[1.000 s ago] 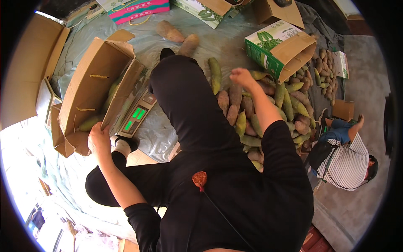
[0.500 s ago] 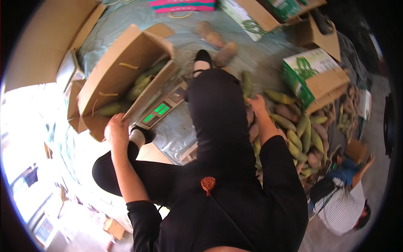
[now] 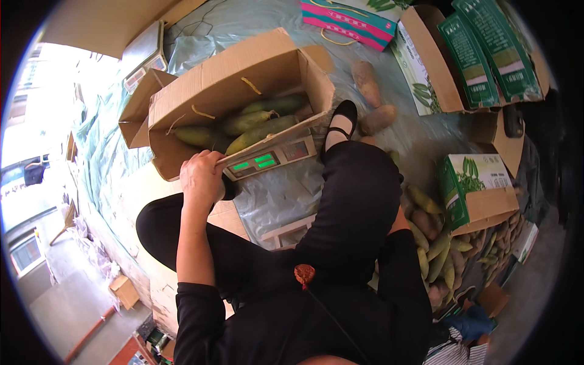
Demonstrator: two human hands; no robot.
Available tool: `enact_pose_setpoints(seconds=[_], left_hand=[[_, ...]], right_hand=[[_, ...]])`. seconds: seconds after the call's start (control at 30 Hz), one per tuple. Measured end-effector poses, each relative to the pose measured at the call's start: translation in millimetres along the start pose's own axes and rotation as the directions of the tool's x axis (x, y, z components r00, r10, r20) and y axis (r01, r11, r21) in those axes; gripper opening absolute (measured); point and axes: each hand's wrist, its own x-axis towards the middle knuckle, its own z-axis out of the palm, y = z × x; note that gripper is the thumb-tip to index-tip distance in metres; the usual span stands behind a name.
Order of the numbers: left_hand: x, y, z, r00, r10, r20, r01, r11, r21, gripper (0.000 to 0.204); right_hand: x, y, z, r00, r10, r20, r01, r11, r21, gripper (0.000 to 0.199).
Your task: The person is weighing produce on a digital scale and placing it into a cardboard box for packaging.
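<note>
My left hand (image 3: 204,176) is closed on the near upper edge of an open cardboard box (image 3: 216,85), its fingers over the rim. Inside lie several long green radish-like vegetables (image 3: 261,132). The box rests on a digital scale (image 3: 261,161) whose green display shows along the near side. Of my right arm only the bare forearm (image 3: 399,224) shows past my raised knee. The right hand itself is hidden behind that knee, on the side of a pile of green and brownish vegetables (image 3: 435,261), so its fingers cannot be made out.
Two brownish tubers (image 3: 366,85) lie beyond my shoe. A pink and teal carton (image 3: 350,25) and an open box with green flaps (image 3: 426,52) stand farther off. A green-white carton (image 3: 480,185) sits on the pile. Another scale (image 3: 145,53) is at upper left; a person (image 3: 459,347) is at lower right.
The view has turned left, so the box sits nearer the middle and shows more of its contents. My right hand, seen before over the pile, has gone behind my knee. The left stays on the rim.
</note>
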Motion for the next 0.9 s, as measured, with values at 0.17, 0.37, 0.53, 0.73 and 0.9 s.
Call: enact_pose_setpoints(seconds=[0.17, 0.37, 0.53, 0.73, 0.9], left_hand=[[-1.1, -2.0, -0.2, 1.0, 0.02, -0.008, -0.02, 1.0, 0.02, 0.01], [-2.6, -3.7, 0.8, 0.998, 0.06, -0.029, -0.059, 0.998, 0.038, 0.009], [-3.9, -4.6, 0.8, 0.998, 0.045, -0.042, -0.044, 0.999, 0.021, 0.011], [-7.4, -4.5, -0.8, 0.995, 0.072, -0.068, -0.072, 0.997, 0.012, 0.013], [-8.2, -5.2, -0.5, 0.994, 0.093, -0.061, -0.09, 0.995, 0.05, 0.014]], right_hand=[[9.9, 1.3, -14.6, 0.991, -0.06, 0.12, 0.072, 0.993, -0.093, 0.043], [-30.5, -47.9, -38.3, 0.92, -0.306, 0.245, 0.313, 0.95, 0.011, 0.037], [-97.3, -167.2, -95.8, 0.749, -0.649, 0.134, 0.662, 0.742, -0.105, 0.047], [-196.7, -309.2, -140.1, 0.411, -0.901, 0.138, 0.907, 0.419, 0.036, 0.065], [-290.3, -389.2, -136.2, 0.167, -0.953, 0.253, 0.985, 0.175, 0.009, 0.064]])
